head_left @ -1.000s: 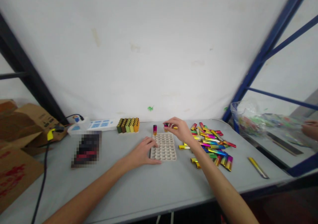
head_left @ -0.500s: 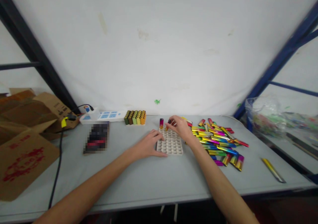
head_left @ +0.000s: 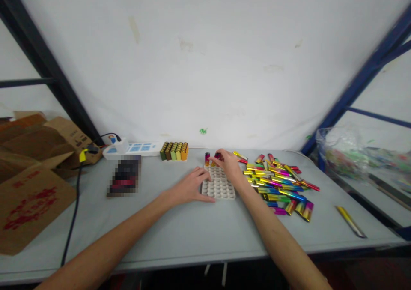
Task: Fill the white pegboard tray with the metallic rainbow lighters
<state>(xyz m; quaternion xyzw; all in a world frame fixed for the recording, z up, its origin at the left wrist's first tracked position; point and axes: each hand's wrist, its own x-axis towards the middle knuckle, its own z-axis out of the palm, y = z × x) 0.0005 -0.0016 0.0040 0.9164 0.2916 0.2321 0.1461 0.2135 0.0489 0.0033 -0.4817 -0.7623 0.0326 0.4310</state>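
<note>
A white tray (head_left: 221,190) with rows of round holes lies on the table in front of me. My left hand (head_left: 193,186) holds it at the left side, fingers on its edge and thumb by the front corner. One purple-and-gold metallic lighter sleeve (head_left: 207,159) stands upright in the tray's back left corner. Just right of it, my right hand (head_left: 228,165) pinches another lighter sleeve (head_left: 218,155) at the back row; the fingers partly cover it. Beside my right forearm lies a loose pile of shiny multicoloured sleeves (head_left: 279,180).
A filled block of green-to-gold sleeves (head_left: 174,151) stands at the back, next to a white power strip (head_left: 144,149). Left are a blurred dark object (head_left: 124,176), a black cable (head_left: 73,215) and cardboard boxes (head_left: 30,208). A yellow-silver cutter-like piece (head_left: 350,221) lies right, near plastic bags (head_left: 343,153).
My right hand has shifted slightly left and down at the tray's back row, with the sleeve still pinched. My left hand stays on the tray. The view has moved a little.
</note>
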